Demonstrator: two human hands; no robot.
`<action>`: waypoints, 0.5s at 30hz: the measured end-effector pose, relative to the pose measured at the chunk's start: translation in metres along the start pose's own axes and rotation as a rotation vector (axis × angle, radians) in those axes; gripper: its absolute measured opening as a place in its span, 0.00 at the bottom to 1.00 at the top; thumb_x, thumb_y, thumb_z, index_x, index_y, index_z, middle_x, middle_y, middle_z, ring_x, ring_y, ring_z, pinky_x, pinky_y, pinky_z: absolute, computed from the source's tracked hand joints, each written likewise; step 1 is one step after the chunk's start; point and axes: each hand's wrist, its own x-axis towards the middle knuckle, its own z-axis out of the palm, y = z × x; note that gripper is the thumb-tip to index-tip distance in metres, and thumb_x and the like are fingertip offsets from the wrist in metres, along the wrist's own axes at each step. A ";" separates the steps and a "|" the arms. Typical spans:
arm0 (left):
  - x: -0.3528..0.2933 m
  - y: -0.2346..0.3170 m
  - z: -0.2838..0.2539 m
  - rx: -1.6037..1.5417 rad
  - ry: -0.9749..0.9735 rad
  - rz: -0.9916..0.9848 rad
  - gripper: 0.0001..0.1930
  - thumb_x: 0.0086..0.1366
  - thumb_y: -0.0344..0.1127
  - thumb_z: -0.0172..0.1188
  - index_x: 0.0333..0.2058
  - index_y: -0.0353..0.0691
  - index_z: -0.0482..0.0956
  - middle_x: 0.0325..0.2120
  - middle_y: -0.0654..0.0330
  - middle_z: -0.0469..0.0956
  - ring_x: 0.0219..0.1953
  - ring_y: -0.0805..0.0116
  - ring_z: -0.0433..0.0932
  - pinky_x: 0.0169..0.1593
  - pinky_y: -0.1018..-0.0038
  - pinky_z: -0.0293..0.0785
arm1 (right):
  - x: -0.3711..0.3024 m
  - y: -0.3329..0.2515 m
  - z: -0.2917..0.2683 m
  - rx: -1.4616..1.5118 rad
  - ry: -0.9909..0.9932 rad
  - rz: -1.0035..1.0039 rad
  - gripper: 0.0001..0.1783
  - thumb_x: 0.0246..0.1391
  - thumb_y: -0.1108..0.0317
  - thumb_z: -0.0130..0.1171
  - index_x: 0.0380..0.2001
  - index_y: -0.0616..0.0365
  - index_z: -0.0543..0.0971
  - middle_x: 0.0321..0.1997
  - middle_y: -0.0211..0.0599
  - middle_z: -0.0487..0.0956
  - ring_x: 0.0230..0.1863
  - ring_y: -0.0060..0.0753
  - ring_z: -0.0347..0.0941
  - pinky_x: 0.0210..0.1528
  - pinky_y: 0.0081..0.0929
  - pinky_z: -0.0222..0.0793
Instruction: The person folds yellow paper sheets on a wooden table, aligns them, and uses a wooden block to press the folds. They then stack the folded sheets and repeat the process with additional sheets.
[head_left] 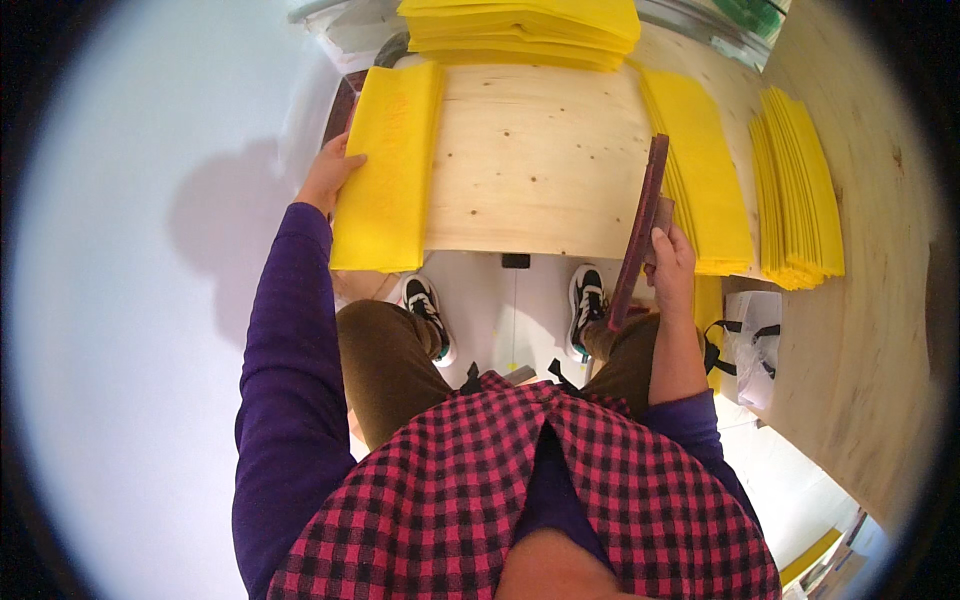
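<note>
My left hand (328, 177) grips the left edge of a folded yellow fabric sheet (388, 170), thumb on top and the other fingers hidden behind the edge. Faint orange marks show on the upper part of this sheet, which lies at the left of the wooden board and hangs slightly past its near edge. In my right hand (672, 262) is a squeegee-like tool (640, 235), a long dark-red strip with a short wooden grip. It is held upright by that grip, beside a yellow fabric stack (697, 170) on the board's right.
A thick yellow fabric pile (520, 32) sits at the board's far end. Another yellow stack (797, 190) stands against the wooden panel (870, 330) on the right. Below it is a white bag (752, 345) with black straps. A white wall (150, 330) rises on the left of the bare wooden board (535, 160).
</note>
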 end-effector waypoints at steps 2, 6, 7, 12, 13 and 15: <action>-0.008 0.006 0.003 0.108 0.028 0.075 0.25 0.55 0.21 0.50 0.54 0.31 0.61 0.47 0.52 0.71 0.47 0.63 0.72 0.51 0.72 0.67 | -0.001 -0.001 -0.001 -0.003 0.007 0.008 0.10 0.54 0.60 0.51 0.31 0.56 0.71 0.15 0.24 0.65 0.12 0.16 0.57 0.12 0.17 0.51; -0.025 0.018 0.010 0.186 0.052 0.174 0.27 0.55 0.22 0.51 0.55 0.31 0.60 0.50 0.52 0.69 0.50 0.63 0.69 0.53 0.73 0.63 | -0.001 -0.005 -0.007 -0.068 0.021 0.010 0.12 0.54 0.61 0.52 0.33 0.60 0.73 0.20 0.26 0.68 0.19 0.15 0.62 0.20 0.16 0.59; -0.025 0.023 0.015 0.377 0.116 0.258 0.27 0.55 0.23 0.52 0.55 0.31 0.61 0.50 0.52 0.68 0.50 0.63 0.69 0.53 0.73 0.64 | 0.000 -0.005 -0.008 -0.095 0.031 -0.022 0.12 0.53 0.62 0.53 0.33 0.61 0.73 0.21 0.26 0.69 0.21 0.15 0.63 0.22 0.16 0.60; -0.023 0.049 0.070 0.551 0.107 0.485 0.21 0.56 0.29 0.56 0.50 0.34 0.68 0.44 0.58 0.74 0.45 0.68 0.71 0.47 0.75 0.67 | -0.005 -0.006 -0.020 0.155 0.056 -0.120 0.10 0.53 0.66 0.53 0.34 0.63 0.73 0.24 0.24 0.69 0.25 0.14 0.62 0.27 0.15 0.61; -0.023 0.054 0.088 0.478 -0.014 0.490 0.21 0.57 0.30 0.56 0.50 0.35 0.68 0.43 0.58 0.74 0.44 0.69 0.72 0.46 0.76 0.67 | -0.006 -0.006 -0.024 0.220 0.051 -0.145 0.10 0.54 0.66 0.53 0.33 0.63 0.72 0.24 0.24 0.69 0.25 0.13 0.62 0.26 0.14 0.60; -0.025 0.058 0.134 0.396 -0.202 0.435 0.20 0.58 0.32 0.55 0.50 0.36 0.69 0.40 0.59 0.75 0.41 0.71 0.73 0.44 0.77 0.68 | -0.008 -0.007 -0.028 0.349 0.093 -0.263 0.09 0.54 0.66 0.52 0.31 0.62 0.72 0.21 0.24 0.68 0.20 0.13 0.60 0.21 0.13 0.57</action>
